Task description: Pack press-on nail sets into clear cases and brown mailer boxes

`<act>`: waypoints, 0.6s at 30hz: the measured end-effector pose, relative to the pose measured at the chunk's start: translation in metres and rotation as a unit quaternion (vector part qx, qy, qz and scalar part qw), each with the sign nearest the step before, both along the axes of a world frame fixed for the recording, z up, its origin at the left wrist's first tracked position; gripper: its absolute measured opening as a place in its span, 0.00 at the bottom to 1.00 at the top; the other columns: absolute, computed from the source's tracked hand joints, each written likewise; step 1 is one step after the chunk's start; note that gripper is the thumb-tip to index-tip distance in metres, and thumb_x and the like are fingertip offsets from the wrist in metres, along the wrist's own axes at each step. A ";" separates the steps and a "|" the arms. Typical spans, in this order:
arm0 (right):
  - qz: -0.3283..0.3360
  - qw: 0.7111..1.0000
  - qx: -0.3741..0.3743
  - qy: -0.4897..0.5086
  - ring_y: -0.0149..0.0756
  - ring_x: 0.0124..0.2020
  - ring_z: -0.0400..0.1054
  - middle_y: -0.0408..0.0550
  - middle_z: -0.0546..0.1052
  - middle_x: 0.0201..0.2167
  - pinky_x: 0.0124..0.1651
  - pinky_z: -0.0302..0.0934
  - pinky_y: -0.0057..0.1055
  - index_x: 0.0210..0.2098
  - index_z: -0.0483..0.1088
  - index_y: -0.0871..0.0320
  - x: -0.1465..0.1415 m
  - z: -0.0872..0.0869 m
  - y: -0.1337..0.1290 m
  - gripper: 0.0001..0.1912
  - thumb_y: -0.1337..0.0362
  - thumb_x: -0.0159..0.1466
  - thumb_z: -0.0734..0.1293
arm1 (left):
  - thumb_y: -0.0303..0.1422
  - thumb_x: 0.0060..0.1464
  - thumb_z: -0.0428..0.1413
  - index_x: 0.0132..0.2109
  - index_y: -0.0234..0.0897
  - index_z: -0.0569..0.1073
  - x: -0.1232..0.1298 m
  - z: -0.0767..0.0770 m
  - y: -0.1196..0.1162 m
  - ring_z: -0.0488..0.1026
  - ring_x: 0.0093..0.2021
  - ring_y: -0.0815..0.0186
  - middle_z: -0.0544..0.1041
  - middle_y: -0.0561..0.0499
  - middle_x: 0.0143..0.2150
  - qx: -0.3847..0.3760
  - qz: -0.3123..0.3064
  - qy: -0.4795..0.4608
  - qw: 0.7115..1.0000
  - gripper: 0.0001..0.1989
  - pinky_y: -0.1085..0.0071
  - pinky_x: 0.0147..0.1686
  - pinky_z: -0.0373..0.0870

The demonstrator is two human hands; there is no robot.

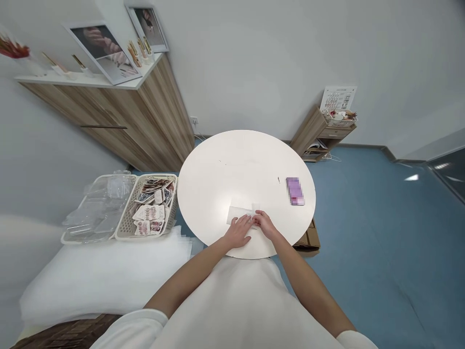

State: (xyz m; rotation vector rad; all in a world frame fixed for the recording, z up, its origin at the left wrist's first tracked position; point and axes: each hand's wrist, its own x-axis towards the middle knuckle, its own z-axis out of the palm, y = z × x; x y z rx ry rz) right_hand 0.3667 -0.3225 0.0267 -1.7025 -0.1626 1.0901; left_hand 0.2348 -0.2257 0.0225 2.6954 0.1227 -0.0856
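Observation:
A folded, translucent white sheet (236, 213) lies on the round white table (247, 150) near its front edge. My left hand (238, 233) rests flat on the sheet's near side, fingers stretched out and thumb apart. At the sheet's right end, my right hand (265, 224) has its thumb and fingers drawn together in a pinch on the edge. Whether anything is wrapped inside cannot be made out. To the right on the same table is a purple box-like item (295, 191), blurred by pixels.
Left of the table, one basket (119, 237) holds clear plastic packaging and another basket (170, 228) holds printed cards. White sheets (105, 276) are stacked in front of them. A wooden cabinet (163, 106) stands behind left, a small shelf unit (308, 131) behind right, cardboard (310, 240) below.

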 end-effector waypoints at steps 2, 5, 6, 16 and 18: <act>0.028 0.999 -0.008 -0.016 0.33 0.34 0.69 0.49 0.73 0.32 0.37 0.63 0.30 0.49 0.58 0.62 0.003 0.002 -0.003 0.23 0.66 0.53 0.58 | 0.36 0.48 0.50 0.61 0.43 0.46 -0.002 0.000 -0.001 0.47 0.60 0.55 0.55 0.44 0.59 0.033 -0.012 0.014 0.999 0.34 0.53 0.52 0.45; 0.079 0.990 -0.044 -0.110 0.33 0.35 0.68 0.48 0.72 0.35 0.38 0.63 0.31 0.50 0.59 0.61 0.005 0.003 -0.009 0.25 0.65 0.52 0.58 | 0.35 0.47 0.50 0.59 0.41 0.50 -0.002 -0.001 -0.001 0.47 0.60 0.53 0.55 0.43 0.60 0.070 -0.010 0.035 0.997 0.32 0.52 0.52 0.44; 0.092 0.981 -0.060 -0.161 0.34 0.36 0.68 0.49 0.71 0.37 0.39 0.62 0.32 0.51 0.59 0.60 0.004 0.002 -0.011 0.25 0.65 0.53 0.58 | 0.36 0.47 0.51 0.59 0.41 0.52 -0.001 -0.001 0.000 0.47 0.60 0.53 0.55 0.43 0.60 0.079 -0.010 0.038 0.996 0.31 0.52 0.53 0.44; 0.242 0.850 -0.147 -0.443 0.43 0.61 0.42 0.51 0.46 0.62 0.57 0.47 0.40 0.57 0.51 0.60 -0.035 -0.023 -0.015 0.27 0.72 0.57 0.53 | 0.38 0.47 0.51 0.57 0.42 0.53 -0.017 -0.005 0.007 0.44 0.61 0.52 0.46 0.43 0.63 -0.004 0.161 0.057 0.985 0.30 0.54 0.54 0.45; 0.236 0.851 -0.143 -0.446 0.42 0.60 0.44 0.51 0.47 0.62 0.55 0.49 0.39 0.57 0.51 0.60 -0.038 -0.024 -0.009 0.27 0.74 0.58 0.52 | 0.40 0.47 0.51 0.59 0.40 0.49 -0.028 -0.010 0.007 0.43 0.61 0.50 0.43 0.41 0.63 -0.055 0.301 0.079 0.949 0.33 0.54 0.53 0.48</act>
